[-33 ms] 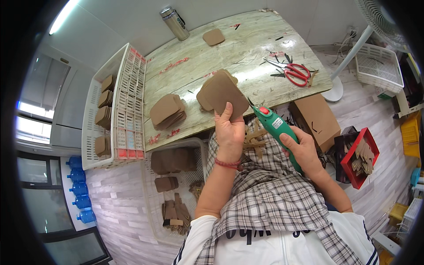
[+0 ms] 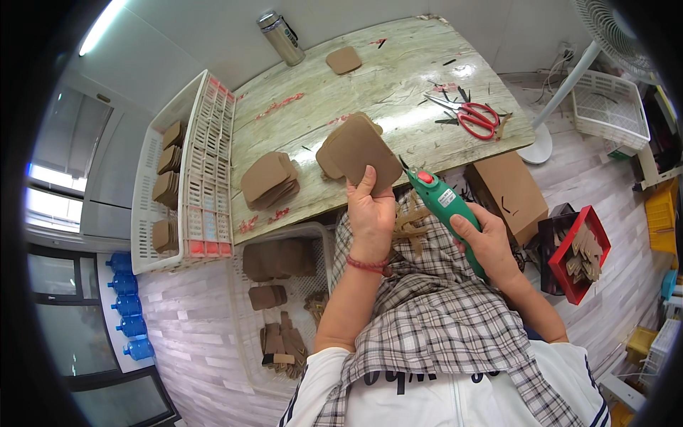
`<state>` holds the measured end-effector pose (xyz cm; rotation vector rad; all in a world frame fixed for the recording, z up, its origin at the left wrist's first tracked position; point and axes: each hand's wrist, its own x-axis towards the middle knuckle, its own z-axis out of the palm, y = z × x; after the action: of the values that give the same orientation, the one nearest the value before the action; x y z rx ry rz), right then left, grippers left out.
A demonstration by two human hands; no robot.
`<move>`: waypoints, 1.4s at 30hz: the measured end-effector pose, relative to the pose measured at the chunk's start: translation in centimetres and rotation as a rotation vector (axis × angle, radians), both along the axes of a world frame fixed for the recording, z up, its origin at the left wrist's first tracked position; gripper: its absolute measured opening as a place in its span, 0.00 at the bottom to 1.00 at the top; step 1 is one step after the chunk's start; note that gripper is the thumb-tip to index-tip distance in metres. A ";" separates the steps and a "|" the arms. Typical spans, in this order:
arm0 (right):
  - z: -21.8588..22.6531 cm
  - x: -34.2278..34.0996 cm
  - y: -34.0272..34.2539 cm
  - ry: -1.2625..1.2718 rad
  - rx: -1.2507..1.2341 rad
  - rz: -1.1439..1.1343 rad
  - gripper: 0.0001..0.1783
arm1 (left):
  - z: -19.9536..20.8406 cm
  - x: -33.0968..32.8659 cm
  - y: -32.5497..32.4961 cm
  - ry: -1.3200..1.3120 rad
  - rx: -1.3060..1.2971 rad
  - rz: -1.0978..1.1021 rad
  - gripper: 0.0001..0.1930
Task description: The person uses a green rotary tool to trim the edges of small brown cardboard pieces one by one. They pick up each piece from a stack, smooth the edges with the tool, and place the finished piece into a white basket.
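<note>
My left hand [image 2: 371, 217] is closed on a flat brown piece [image 2: 366, 155] with rounded corners, its thumb on top. The piece is held above the near edge of the table, partly covering a stack of similar brown pieces [image 2: 329, 165]. In my right hand [image 2: 492, 245] is a green electric cutter [image 2: 445, 201] with a red button, gripped round its body. Its dark tip points up and left, close to the right edge of the brown piece; whether they touch I cannot tell. Another stack of brown pieces [image 2: 269, 181] lies to the left, and a single piece [image 2: 343, 60] at the back.
Red-handled scissors [image 2: 478, 119] lie among dark scraps on the table [image 2: 405, 92]. A steel flask [image 2: 282, 38] stands behind. White crate [image 2: 208, 164] at left; lower crate [image 2: 245, 356] with brown pieces; cardboard box [image 2: 509, 196] and red tray [image 2: 601, 238] at right. A fan [image 2: 619, 35] stands beyond.
The brown piece in my left hand has shifted very slightly to the right and down. The cutter and my right hand look almost unmoved.
</note>
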<state>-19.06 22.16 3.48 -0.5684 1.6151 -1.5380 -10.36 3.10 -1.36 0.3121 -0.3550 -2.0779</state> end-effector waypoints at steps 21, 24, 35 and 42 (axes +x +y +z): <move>2.2 -2.1 0.5 -0.044 -0.030 -0.005 0.19 | -3.5 1.9 1.4 -0.132 -0.150 -0.287 0.18; 2.7 -2.7 1.5 -0.035 0.011 0.052 0.20 | -3.5 3.4 -0.1 -0.226 -0.234 -0.343 0.17; 2.6 -3.0 3.7 0.142 0.174 0.212 0.22 | -1.0 7.2 -2.7 -0.611 -0.492 -0.528 0.19; 2.3 -2.1 3.4 0.214 0.195 0.200 0.21 | -1.3 8.0 -0.9 -0.683 -0.423 -0.603 0.19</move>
<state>-21.14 25.55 5.75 -0.7816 1.7859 -1.1907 -2.39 2.18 -2.64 0.7197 -1.4209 -2.3370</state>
